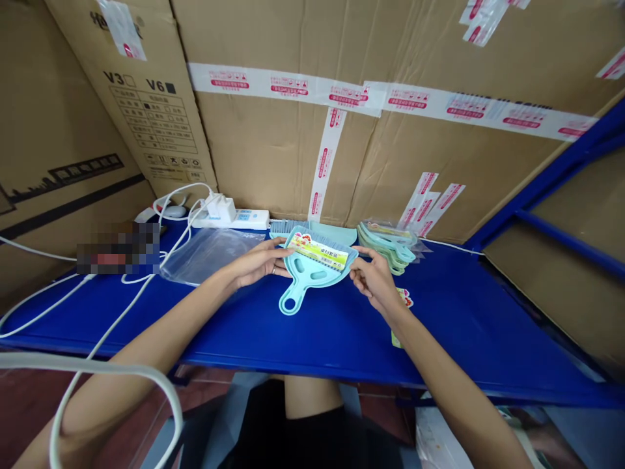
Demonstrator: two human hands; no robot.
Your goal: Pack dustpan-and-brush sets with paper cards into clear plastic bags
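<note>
Head view: small teal dustpan (312,270) held just above the blue table (463,312), left hand (258,262) pinching its left rim, right hand (374,277) pinching its right corner. Label card (319,251) across the pan between both sets of fingertips; stack of dustpans (390,247) just behind, clear bags (208,254) to the left.

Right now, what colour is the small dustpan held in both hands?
Light blue dustpan, with a yellow-and-green label across it; the head view shows it best.

Left hand (258,262) and right hand (374,279) grip labelled dustpan (312,270) above shelf (463,312)
</note>
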